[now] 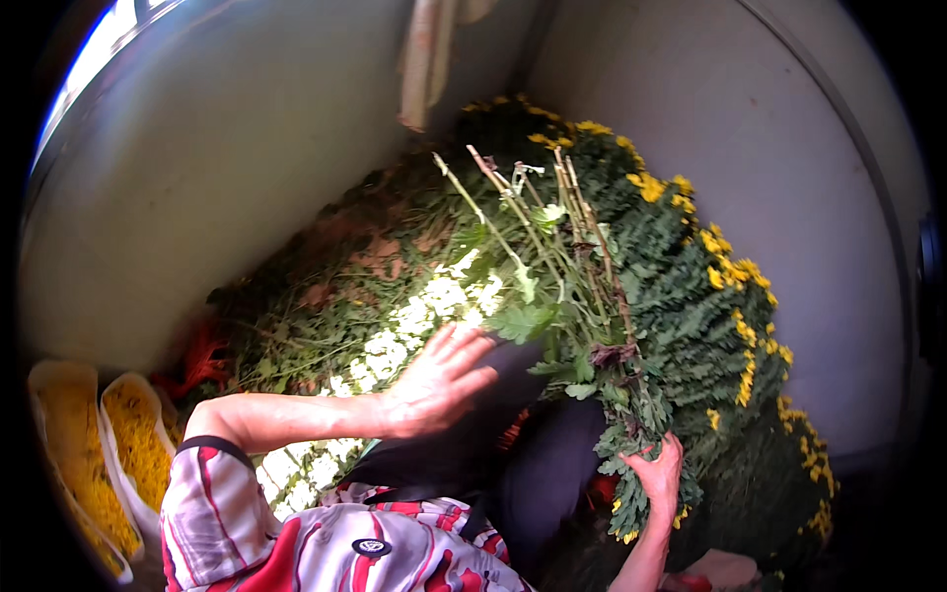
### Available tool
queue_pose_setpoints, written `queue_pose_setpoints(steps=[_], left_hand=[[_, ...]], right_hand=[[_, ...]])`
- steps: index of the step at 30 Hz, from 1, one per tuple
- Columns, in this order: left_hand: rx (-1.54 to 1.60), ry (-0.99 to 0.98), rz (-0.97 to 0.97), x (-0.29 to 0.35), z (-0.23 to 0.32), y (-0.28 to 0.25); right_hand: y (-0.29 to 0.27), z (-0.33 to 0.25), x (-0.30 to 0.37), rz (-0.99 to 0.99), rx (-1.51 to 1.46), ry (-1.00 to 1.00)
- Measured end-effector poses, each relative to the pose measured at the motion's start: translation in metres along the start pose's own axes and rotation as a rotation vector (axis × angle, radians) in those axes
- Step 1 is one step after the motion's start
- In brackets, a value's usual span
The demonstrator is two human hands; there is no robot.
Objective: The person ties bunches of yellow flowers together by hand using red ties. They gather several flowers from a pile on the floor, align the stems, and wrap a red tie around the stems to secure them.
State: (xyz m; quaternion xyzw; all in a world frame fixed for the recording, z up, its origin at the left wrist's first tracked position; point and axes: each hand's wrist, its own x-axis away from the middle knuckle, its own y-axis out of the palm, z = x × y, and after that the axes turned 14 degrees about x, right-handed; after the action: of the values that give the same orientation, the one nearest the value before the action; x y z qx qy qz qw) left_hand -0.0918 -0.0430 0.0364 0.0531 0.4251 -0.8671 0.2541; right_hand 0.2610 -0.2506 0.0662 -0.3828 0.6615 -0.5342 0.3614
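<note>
My right hand (659, 470) grips a bunch of yellow chrysanthemums (614, 380) just above the flower heads. The bunch is turned head down, its cut bare stems pointing up and away from me. A few yellow blooms peek out below my fingers. Over my dark-clothed lap, my left hand (449, 380) is held out with its fingers apart, holding nothing. It is nearest to the leaves at the bunch's left side, and I see a gap between them.
Along the right wall a big heap of chrysanthemums (681, 286) is stacked, yellow blooms facing outward. Loose stems and leaves (306, 345) litter the floor ahead and left, partly in bright sunlight. Two pale containers (107, 409) with yellow petals stand at far left. A hanging cloth (419, 69) is ahead.
</note>
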Motion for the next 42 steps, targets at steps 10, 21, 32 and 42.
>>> queue_pose_setpoints(steps=[10, 21, 32, 42], left_hand=[[-0.382, 0.125, 0.322, -0.173, -0.108, -0.042], [-0.043, 0.229, 0.037, -0.179, -0.221, 0.044], [-0.130, 0.177, -0.522, -0.234, -0.239, 0.101], [-0.159, 0.079, -0.557, -0.240, -0.221, 0.092]], right_hand=[[-0.019, 0.026, 0.050, 0.071, 0.058, 0.261], [-0.018, 0.030, 0.148, 0.239, 0.699, 0.500], [-0.075, 0.056, 0.343, -0.448, 0.745, 1.076], [0.056, 0.074, 0.537, -0.919, 0.760, 1.348]])
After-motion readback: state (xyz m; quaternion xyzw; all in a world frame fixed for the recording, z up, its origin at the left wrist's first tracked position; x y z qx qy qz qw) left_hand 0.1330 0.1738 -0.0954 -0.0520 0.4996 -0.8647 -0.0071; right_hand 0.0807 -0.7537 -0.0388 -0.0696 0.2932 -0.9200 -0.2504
